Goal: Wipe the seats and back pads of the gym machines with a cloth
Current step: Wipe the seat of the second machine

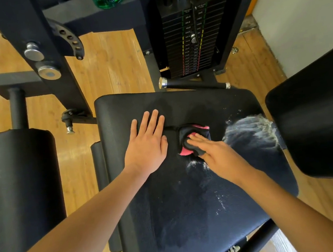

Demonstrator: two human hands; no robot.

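Soft pink-black cloth point(185, 137) on the seat point(191, 215), likely limp, best palm-pinned; right hand point(218, 157) presses it straight-fingered, left hand point(146, 146) flat beside.

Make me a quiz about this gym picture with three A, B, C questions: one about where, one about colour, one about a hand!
1. Where is the cloth? A in a bucket; B on the seat; C on a hook.
2. Besides black, what colour is the cloth? A pink; B yellow; C green.
3. How is the left hand? A a fist; B waving; C flat on the seat.
Answers: B, it lies there under the right hand; A, pink edges show; C, its straight fingers rest on the seat.
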